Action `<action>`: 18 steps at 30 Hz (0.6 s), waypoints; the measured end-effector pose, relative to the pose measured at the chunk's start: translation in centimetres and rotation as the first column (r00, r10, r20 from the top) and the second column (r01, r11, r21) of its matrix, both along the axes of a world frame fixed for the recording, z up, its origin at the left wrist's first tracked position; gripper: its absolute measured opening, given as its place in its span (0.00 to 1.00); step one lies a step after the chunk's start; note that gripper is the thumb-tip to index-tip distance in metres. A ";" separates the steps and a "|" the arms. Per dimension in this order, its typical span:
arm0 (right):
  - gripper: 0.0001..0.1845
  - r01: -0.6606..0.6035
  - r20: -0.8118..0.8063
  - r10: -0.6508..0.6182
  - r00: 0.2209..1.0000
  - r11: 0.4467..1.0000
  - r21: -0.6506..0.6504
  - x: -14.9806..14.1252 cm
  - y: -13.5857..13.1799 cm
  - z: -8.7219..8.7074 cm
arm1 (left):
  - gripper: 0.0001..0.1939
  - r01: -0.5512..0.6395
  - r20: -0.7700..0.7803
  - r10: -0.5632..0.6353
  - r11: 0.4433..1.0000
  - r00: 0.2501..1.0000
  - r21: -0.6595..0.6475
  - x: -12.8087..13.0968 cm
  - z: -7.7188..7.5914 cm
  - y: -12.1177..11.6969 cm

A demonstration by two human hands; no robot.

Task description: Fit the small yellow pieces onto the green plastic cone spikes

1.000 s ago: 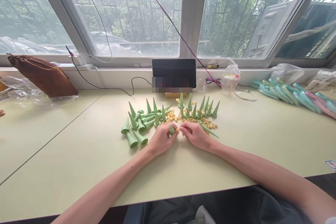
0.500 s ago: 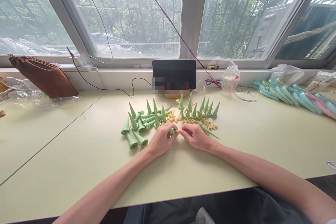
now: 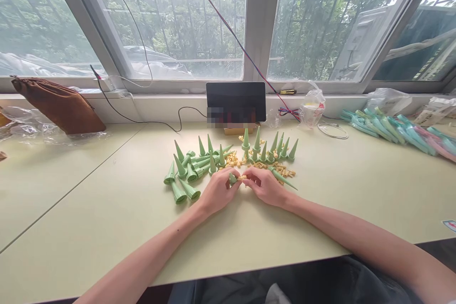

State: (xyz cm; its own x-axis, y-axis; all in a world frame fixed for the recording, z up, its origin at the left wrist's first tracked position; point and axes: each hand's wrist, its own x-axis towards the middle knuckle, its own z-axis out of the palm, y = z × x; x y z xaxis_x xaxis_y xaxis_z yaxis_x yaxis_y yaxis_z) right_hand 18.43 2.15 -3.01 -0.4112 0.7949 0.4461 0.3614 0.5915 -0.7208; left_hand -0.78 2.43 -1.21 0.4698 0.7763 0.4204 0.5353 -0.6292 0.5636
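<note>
The left hand [image 3: 220,187] has its grip clamped on a green cone [image 3: 232,179], just above the desk [image 3: 107,228] and well in from the near edge. The right hand [image 3: 265,185] has thumb and fingertips pinched together on a small yellow piece [image 3: 242,178] that meets the cone's end; whether it is seated in the cone is too small to tell.

Room is tight beyond the knuckles. A cluster of green spikes [image 3: 192,174], some upright and some lying, crowds the left hand's far and outer side. More upright spikes [image 3: 257,140] stand past the right hand, with a heap of yellow bits [image 3: 283,169] at their feet, and one lying spike [image 3: 285,180] passes close beside that hand, its tip pointing outward.

Nearer the body there is open room — both forearms cross it, out over the near edge, which runs at a slant, farther from the body on the right. To the left the desk stretches wide past a seam [image 3: 71,194]. At the far edge, a dark screen [image 3: 235,99] stands below the window, well apart from both hands.
</note>
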 end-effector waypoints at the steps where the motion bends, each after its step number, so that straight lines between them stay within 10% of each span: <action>1: 0.12 0.007 0.004 -0.007 1.000 1.000 0.000 0.0 0.0 -0.1 | 0.08 -0.001 -0.006 0.001 1.000 1.000 0.004 0.0 0.0 0.0; 18: 0.25 0.009 0.077 -0.009 0.997 1.000 -0.006 0.1 0.3 -0.5 | 0.07 0.056 -0.010 -0.056 0.998 0.998 0.012 0.0 -0.4 0.0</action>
